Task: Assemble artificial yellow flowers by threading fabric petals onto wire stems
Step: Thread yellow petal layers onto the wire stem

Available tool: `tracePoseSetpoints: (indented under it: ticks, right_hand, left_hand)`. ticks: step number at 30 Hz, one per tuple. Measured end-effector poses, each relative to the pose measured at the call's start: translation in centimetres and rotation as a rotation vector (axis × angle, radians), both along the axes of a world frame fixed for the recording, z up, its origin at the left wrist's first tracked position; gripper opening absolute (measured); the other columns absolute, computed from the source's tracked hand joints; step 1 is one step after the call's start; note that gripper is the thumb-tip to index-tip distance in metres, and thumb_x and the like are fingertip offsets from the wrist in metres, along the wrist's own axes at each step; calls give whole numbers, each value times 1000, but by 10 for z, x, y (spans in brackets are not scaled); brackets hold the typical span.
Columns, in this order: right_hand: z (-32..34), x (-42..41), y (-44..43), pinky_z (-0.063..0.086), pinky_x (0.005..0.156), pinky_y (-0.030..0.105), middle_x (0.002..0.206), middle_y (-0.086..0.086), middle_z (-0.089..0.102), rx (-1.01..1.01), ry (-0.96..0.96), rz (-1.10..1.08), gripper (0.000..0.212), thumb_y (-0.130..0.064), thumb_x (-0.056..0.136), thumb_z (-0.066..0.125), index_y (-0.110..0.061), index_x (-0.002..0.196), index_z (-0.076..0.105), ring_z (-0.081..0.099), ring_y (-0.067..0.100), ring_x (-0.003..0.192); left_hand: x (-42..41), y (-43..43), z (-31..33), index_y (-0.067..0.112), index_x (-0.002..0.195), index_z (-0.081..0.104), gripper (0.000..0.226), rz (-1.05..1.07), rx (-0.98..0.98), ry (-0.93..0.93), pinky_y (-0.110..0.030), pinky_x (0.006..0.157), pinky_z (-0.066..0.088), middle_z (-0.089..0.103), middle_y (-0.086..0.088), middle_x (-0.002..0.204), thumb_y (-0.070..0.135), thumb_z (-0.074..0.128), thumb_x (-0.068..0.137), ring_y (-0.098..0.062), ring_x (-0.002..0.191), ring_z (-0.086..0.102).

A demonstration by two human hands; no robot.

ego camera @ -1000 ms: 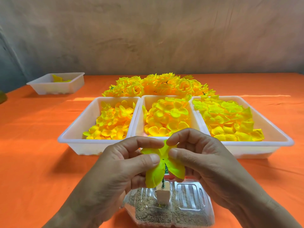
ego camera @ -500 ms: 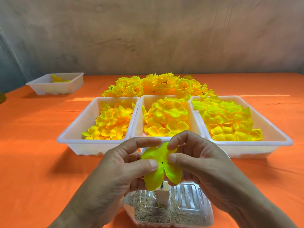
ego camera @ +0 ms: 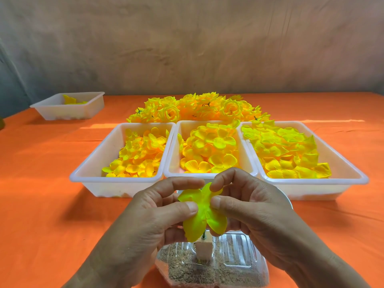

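— What's in front of you, apart from the work itself?
— An orange cloth point(ego camera: 41, 204) covers your table, and a mottled grey-brown wall point(ego camera: 187, 48) rises behind it.
— Nearest you?
— A clear plastic box point(ego camera: 239, 256) with sandy fill point(ego camera: 182, 269), and a small white block point(ego camera: 202, 249) standing upright in it.
— Further back?
— Three white trays point(ego camera: 182, 175) sit side by side. A fourth tray point(ego camera: 68, 115) stands well apart, far to your left, and a strip of sunlight point(ego camera: 97, 126) lies on the cloth between them.
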State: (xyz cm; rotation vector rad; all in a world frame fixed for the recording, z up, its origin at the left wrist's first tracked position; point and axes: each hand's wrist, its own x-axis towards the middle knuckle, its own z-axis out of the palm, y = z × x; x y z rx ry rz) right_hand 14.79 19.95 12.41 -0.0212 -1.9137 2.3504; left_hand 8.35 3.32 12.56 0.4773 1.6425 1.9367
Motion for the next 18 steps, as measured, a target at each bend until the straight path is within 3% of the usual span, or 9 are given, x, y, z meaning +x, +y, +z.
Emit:
tracePoseSetpoints:
  ticks: [5, 14, 18]
  right_hand:
    - [-3, 0, 0, 52, 57, 37, 66, 6, 58, 15, 3, -5, 13, -9, 70, 67, -17, 81, 67, 58, 22, 54]
    - [-3, 0, 1, 52, 59, 36, 67, 5, 61, 21, 39, 13, 15, -9, 71, 68, -20, 81, 68, 61, 21, 56]
    - [-4, 0, 1, 51, 57, 32, 66, 5, 61, 20, 47, 11, 16, -9, 70, 68, -21, 80, 68, 60, 21, 56]
  left_hand:
    - [-1, -2, -3, 23, 98, 77, 35, -18, 1, -7, -36, 62, 59, 66, -28, 109, 13, 70, 65, -32, 78, 71]
    - [0, -2, -2, 20, 93, 79, 34, 1, 12, 20, -29, 54, 55, 70, -12, 85, 10, 72, 62, -23, 66, 68]
    - [0, -2, -2, 21, 95, 78, 48, -15, 10, 35, -30, 56, 55, 71, -11, 82, 21, 81, 47, -23, 67, 69]
